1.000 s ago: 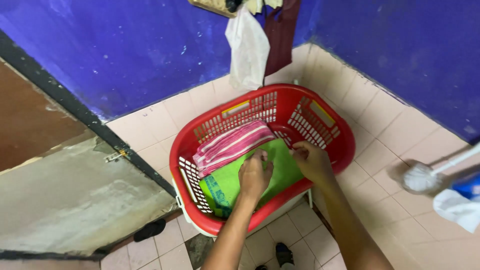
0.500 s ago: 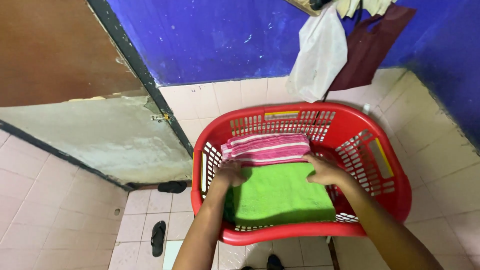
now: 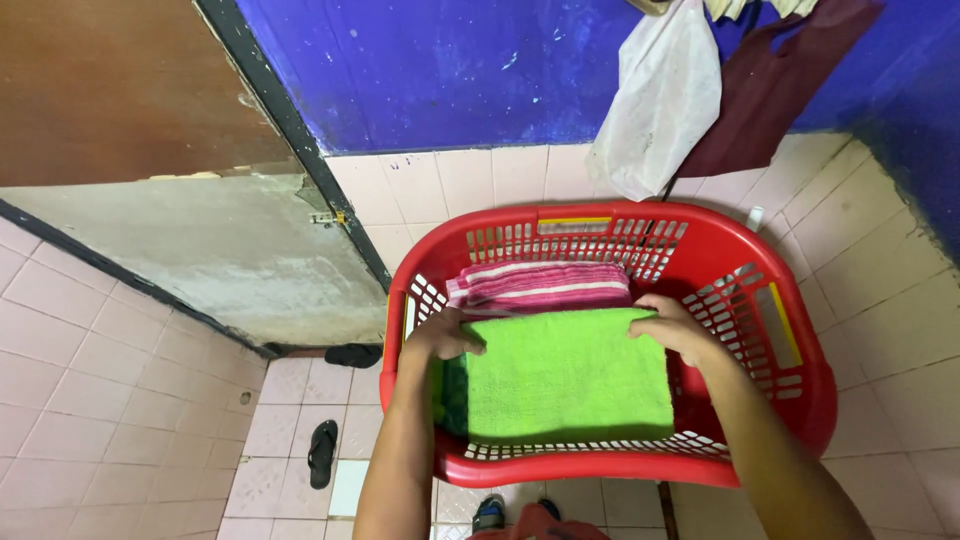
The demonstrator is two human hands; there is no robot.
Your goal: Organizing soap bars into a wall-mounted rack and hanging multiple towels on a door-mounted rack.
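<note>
Red basket [image 3: 800, 400] held green towel [image 3: 565, 375] and striped towel [image 3: 540, 285]; left hand [image 3: 440, 335], right hand [image 3: 675, 325], fingers clamped on green towel's far corners

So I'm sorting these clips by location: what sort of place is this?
Probably a home washroom or laundry corner. Pink tiles cover the floor and lower wall, a red laundry basket holds a folded green towel gripped by both hands, and slippers lie by the door.

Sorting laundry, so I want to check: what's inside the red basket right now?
Inside the red basket lie a folded green towel and, behind it, a pink striped towel. The left hand and right hand grip the green towel's far corners. Anything beneath is covered.
</note>
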